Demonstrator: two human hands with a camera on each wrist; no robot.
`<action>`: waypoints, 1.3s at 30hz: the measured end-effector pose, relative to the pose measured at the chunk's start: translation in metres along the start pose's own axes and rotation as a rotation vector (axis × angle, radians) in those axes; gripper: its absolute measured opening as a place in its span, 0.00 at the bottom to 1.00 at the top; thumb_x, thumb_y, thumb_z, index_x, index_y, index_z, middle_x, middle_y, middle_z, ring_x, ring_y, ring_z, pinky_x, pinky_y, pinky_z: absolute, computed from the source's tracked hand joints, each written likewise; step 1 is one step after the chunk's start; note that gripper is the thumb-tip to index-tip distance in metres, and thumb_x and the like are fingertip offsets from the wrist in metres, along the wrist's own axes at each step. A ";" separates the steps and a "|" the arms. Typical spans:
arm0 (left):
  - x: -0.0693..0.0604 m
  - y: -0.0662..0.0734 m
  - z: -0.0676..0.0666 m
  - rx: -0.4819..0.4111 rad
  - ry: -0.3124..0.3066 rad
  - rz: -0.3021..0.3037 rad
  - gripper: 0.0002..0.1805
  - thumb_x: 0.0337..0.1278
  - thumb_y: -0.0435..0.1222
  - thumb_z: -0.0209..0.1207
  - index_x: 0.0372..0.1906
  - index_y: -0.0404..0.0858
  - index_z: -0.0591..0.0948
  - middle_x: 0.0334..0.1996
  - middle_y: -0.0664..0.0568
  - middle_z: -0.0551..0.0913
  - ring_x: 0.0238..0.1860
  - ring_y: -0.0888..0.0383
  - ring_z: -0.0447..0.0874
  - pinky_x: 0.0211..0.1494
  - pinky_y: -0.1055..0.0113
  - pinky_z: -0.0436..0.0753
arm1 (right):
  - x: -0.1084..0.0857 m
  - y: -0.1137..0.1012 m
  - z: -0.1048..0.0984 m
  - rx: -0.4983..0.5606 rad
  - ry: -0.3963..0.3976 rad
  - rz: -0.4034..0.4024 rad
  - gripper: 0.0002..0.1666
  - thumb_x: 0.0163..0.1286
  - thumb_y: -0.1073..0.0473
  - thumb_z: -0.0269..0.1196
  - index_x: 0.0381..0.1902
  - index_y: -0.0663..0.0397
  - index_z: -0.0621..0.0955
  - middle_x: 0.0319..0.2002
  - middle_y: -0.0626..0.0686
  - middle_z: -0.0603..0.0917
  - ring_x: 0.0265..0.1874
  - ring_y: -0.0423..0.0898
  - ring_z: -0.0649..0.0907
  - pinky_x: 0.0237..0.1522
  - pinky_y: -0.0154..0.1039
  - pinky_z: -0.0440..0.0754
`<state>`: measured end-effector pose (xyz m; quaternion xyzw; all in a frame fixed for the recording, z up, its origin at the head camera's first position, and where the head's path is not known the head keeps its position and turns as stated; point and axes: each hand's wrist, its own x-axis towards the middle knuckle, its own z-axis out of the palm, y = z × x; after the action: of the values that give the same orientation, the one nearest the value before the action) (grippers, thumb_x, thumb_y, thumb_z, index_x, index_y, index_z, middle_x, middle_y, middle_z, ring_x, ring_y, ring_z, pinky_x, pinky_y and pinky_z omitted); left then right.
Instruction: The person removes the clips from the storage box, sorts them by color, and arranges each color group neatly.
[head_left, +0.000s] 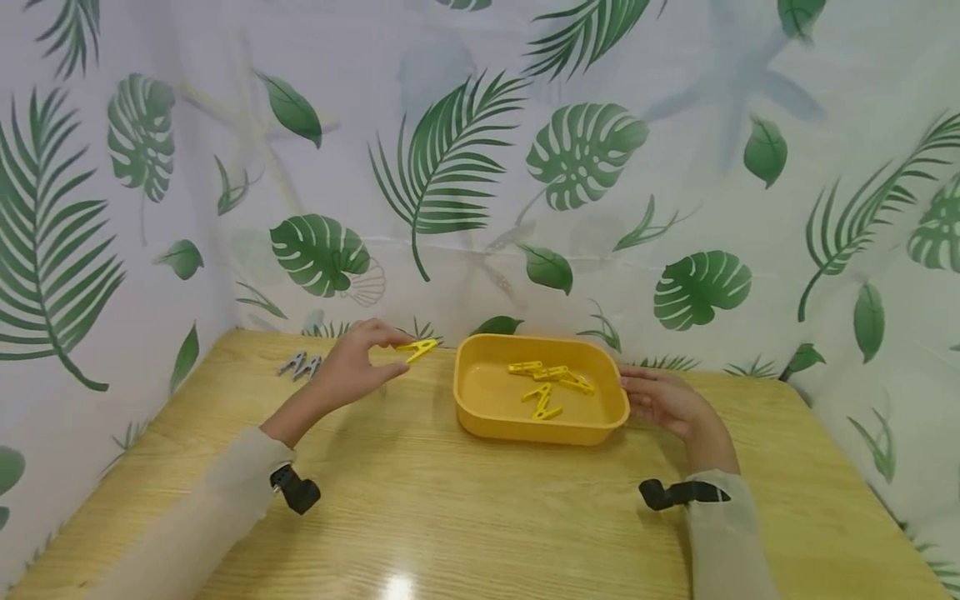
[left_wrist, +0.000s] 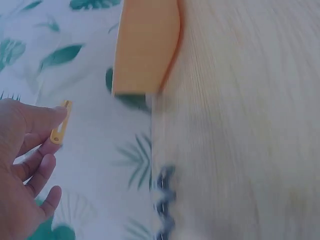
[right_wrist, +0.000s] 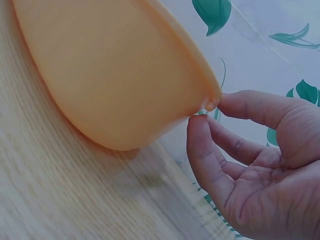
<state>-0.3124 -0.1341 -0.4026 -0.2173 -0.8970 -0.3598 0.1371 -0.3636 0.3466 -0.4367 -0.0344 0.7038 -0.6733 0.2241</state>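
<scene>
My left hand (head_left: 351,367) pinches a yellow clothespin (head_left: 420,347) between thumb and fingers, above the table and left of a yellow plastic basin (head_left: 495,427). In the left wrist view that clothespin (left_wrist: 60,125) sits at the fingertips. Several yellow clothespins (head_left: 551,372) lie on the basin's floor. At the basin's right end, my right hand (head_left: 667,404) grips the rim with thumb and finger. The right wrist view has the thumb and finger on either side of the rim, while the basin's inside is hidden there.
Grey clothespins (head_left: 300,365) stand near the table's back left corner, behind the left forearm. The wooden table (head_left: 480,517) meets a leaf-printed cloth (head_left: 465,283) at the back and on both sides. Each wrist wears a black strap.
</scene>
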 end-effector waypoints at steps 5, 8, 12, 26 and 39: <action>-0.028 -0.033 -0.032 0.060 0.047 -0.136 0.19 0.60 0.33 0.69 0.57 0.35 0.85 0.50 0.40 0.84 0.51 0.40 0.79 0.54 0.42 0.78 | 0.001 0.001 -0.001 -0.005 0.007 -0.007 0.30 0.78 0.60 0.57 0.73 0.68 0.67 0.44 0.40 0.89 0.43 0.38 0.87 0.47 0.34 0.86; -0.045 -0.049 -0.048 0.101 0.047 -0.215 0.19 0.61 0.33 0.67 0.57 0.32 0.84 0.51 0.37 0.83 0.52 0.37 0.80 0.54 0.41 0.78 | 0.002 0.001 0.000 -0.017 0.002 -0.009 0.28 0.78 0.59 0.57 0.71 0.65 0.70 0.44 0.40 0.89 0.43 0.38 0.87 0.48 0.34 0.86; -0.064 -0.065 -0.062 0.141 0.033 -0.280 0.20 0.62 0.34 0.67 0.56 0.29 0.83 0.52 0.33 0.83 0.52 0.36 0.80 0.55 0.41 0.79 | 0.000 0.001 -0.001 -0.023 -0.002 -0.011 0.26 0.79 0.59 0.57 0.70 0.62 0.72 0.44 0.39 0.88 0.43 0.38 0.87 0.48 0.34 0.86; -0.090 -0.094 -0.073 0.209 0.014 -0.371 0.19 0.61 0.35 0.66 0.53 0.27 0.83 0.48 0.32 0.82 0.49 0.36 0.81 0.52 0.42 0.79 | 0.002 0.002 -0.004 0.006 -0.028 -0.011 0.18 0.79 0.59 0.57 0.63 0.54 0.79 0.44 0.40 0.89 0.42 0.37 0.87 0.48 0.33 0.86; -0.098 -0.103 -0.075 0.267 -0.051 -0.474 0.22 0.60 0.37 0.66 0.52 0.25 0.82 0.46 0.31 0.83 0.47 0.37 0.81 0.48 0.43 0.78 | 0.000 0.002 -0.002 -0.038 0.013 0.001 0.27 0.78 0.57 0.58 0.70 0.61 0.72 0.43 0.38 0.88 0.42 0.37 0.87 0.48 0.33 0.86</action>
<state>-0.2712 -0.2820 -0.4497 0.0098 -0.9654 -0.2549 0.0538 -0.3634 0.3489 -0.4389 -0.0337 0.7178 -0.6600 0.2193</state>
